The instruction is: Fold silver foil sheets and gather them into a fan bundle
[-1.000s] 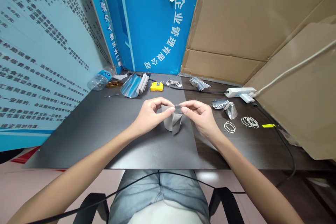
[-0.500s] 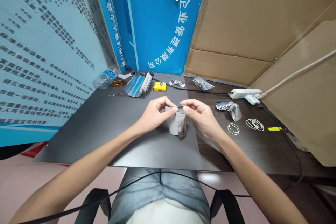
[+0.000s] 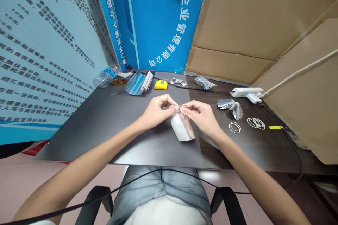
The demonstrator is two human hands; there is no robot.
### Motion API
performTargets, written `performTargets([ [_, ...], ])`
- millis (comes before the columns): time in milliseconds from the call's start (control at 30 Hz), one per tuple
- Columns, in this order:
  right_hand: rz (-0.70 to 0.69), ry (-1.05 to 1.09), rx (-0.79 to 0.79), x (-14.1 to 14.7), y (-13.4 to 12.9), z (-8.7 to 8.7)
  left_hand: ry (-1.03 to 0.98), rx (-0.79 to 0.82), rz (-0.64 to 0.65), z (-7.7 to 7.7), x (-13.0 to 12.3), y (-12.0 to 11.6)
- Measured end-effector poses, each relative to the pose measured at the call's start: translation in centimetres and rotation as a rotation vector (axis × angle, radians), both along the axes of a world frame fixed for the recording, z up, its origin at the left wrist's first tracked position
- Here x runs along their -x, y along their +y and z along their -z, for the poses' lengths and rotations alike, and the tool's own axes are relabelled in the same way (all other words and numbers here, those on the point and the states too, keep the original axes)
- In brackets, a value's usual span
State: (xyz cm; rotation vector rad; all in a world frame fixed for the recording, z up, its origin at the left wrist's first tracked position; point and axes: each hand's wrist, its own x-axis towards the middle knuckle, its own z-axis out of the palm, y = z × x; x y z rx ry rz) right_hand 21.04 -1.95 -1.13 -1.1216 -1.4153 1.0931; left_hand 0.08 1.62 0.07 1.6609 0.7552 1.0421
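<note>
Over the middle of the dark desk, a white and silvery foil sheet point(image 3: 181, 128) hangs folded from my fingertips. My left hand point(image 3: 161, 111) pinches its upper edge between thumb and fingers. Right beside it, my right hand point(image 3: 200, 113) pinches the same edge, and the fingertips of both hands almost meet. The sheet's white face turns toward the left, while its shiny, creased side shows at the right. The exact fold under the fingertips is hidden.
Behind my hands lie a curled blue foil sheet point(image 3: 136, 83), a yellow tape measure point(image 3: 161, 84) and a plastic bottle point(image 3: 107, 76). To the right are pleated silver bundles point(image 3: 204, 83), white rubber bands point(image 3: 256, 123), a power strip point(image 3: 246, 92) and a black cable point(image 3: 293, 147).
The foil sheet's lower end has swung to the right and the sheet is now tilted, showing more of its white face. My hands have drawn slightly closer together.
</note>
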Motion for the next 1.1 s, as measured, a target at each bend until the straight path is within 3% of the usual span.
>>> performTargets([
  [133, 0.007, -0.186, 0.05, -0.2, 0.4, 0.8, 0.064, 0.126, -0.002, 1.2, -0.3, 0.9],
  [267, 0.076, -0.531, -0.415, -0.6, 0.2, 1.5, 0.279, 0.05, -0.04, 2.1, 0.0, 1.5],
  [367, -0.111, -0.7, -0.629, -1.0, 0.3, 2.2, 0.405, -0.028, -0.068, 2.3, 0.1, 1.5],
  [533, -0.284, -0.834, -0.607, -1.5, 0.7, 3.2, 0.519, -0.096, -0.081, 2.7, 0.2, 1.3],
  [633, -0.325, -0.863, -0.577, -1.5, 0.8, 3.2, 0.617, -0.24, -0.095, 3.1, 0.4, 1.5],
  [733, -0.325, -0.905, -0.549, -1.4, 0.7, 3.1, 0.69, -0.444, -0.095, 3.3, 0.7, 1.8],
  [833, -0.301, -0.96, -0.533, -1.3, 0.6, 3.0, 0.764, -0.616, 0.012, 3.2, 0.8, 1.9],
  [933, -0.295, -0.989, -0.521, -1.1, 0.4, 2.9, 0.875, -0.678, 0.064, 2.9, 0.6, 1.5],
  [1100, -0.295, -0.977, -0.509, -1.2, -0.1, 2.6, 0.994, -0.718, 0.036, 2.4, 0.3, 0.0],
])
